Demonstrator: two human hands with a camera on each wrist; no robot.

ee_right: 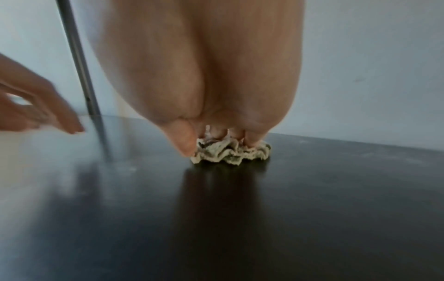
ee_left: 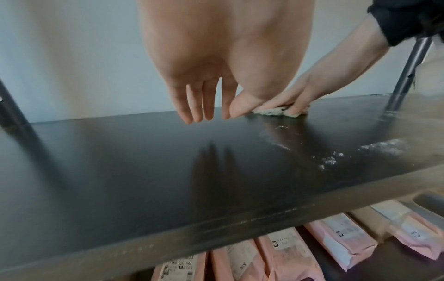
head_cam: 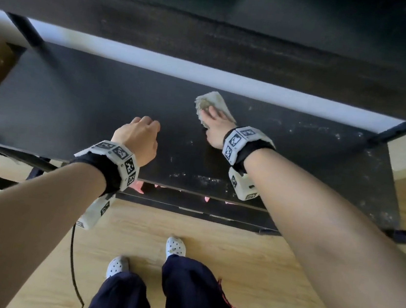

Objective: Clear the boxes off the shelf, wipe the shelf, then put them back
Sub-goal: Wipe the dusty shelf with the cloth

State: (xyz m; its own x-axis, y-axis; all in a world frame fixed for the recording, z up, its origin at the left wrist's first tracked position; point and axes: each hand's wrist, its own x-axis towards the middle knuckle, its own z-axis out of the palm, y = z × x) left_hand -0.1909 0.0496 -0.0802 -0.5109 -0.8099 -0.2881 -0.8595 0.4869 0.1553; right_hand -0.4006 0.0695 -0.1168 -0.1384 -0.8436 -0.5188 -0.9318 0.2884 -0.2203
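Shelf [head_cam: 100, 105]: dark board, cleared of boxes, glossy on its left part, white dust specks and streaks across its right part and along the front edge; wiping step judged under way, right part and front edge not yet done.
Cloth [head_cam: 212, 103]: pale, soiled, bunched into folds; lies on shelf towards the rear, right of centre; pinned flat under the right hand [head_cam: 215, 127], fingers spread and pressing down on it, thumb at its edge; whether any finger curls round the fabric, cannot tell.
Left hand [head_cam: 138, 138]: hovers over the shelf just left of the cloth, clear of the board; fingers hang relaxed and nearly straight, holding nothing.
Boxes [ee_left: 283, 252]: pink, labelled, lying in a row on the level below; their return judged still ahead.
Upright pole [ee_left: 408, 70]: grey metal, at the right rear corner.
Floor [head_cam: 248, 256]: light wood.
Handling note, as judgement: keep the palm flat and pressure even; draw overlapping strokes towards the dusty right part; gather crumbs to the front edge rather than scatter them; refold the cloth to a cleaner face; work round the pole foot, where dust collects.
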